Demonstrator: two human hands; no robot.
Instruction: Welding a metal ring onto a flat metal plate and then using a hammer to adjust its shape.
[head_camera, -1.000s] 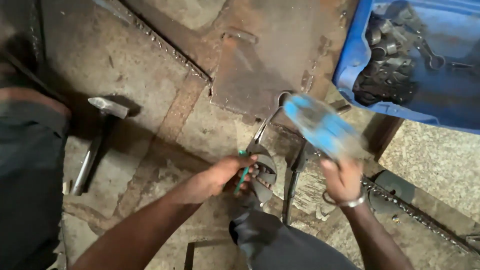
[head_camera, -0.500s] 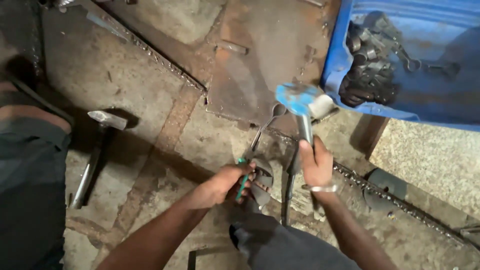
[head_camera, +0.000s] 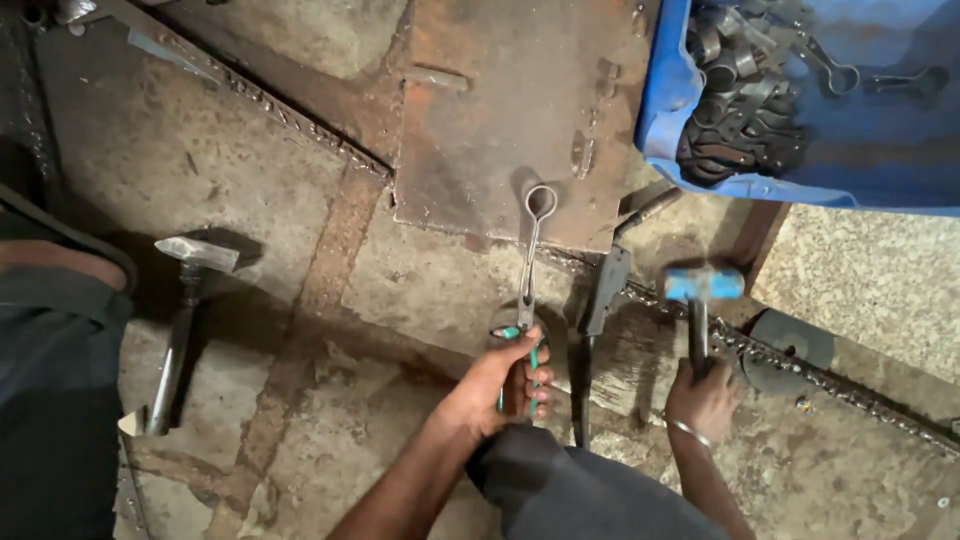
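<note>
My hammer has come down since a moment ago: its blue head was up near the blue crate and blurred, and now it sits low, just above the ground beside the chain. My right hand is wrapped tight around its dark handle, fingers fully closed, a bangle on the wrist. My left hand is closed around the green-handled pliers, and it has stayed in much the same spot. The pliers clamp the lower end of a thin metal rod with a ring end; the rod runs up and away from me, its ring lying on the rusty steel plate. Just right of the rod, a dark metal bar lies on the concrete floor. A chain runs diagonally past the hammer. The blue crate at upper right holds dark metal rings. Well off to the left, another hammer lies on the floor beside someone's dark trouser leg.
</note>
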